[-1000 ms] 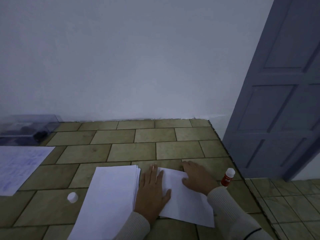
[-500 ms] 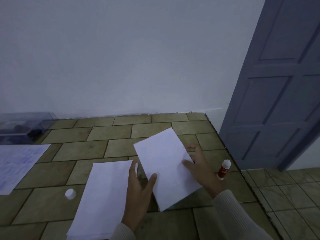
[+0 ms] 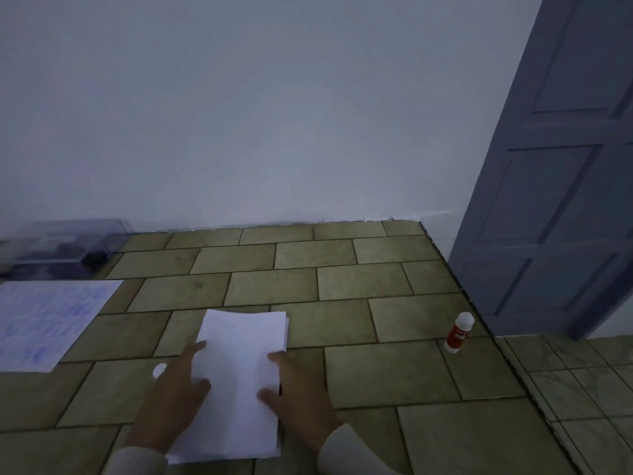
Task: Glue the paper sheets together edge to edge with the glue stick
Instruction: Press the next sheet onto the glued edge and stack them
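White paper sheets (image 3: 239,378), stacked in a loose pile, are lying low in the centre of the frame on the olive tiled floor (image 3: 376,371). The left hand (image 3: 171,392) and right hand (image 3: 299,399) are resting on its side edges, fingers spread, thumbs on top. A red-and-white glue stick (image 3: 459,332) is standing uncapped well apart at the right, near the blue-grey panelled door (image 3: 555,200). A small round white cap (image 3: 158,370) is lying just beside the left hand.

Loose sheet (image 3: 239,371) — now prob. atop stack (image 3: 285,332)
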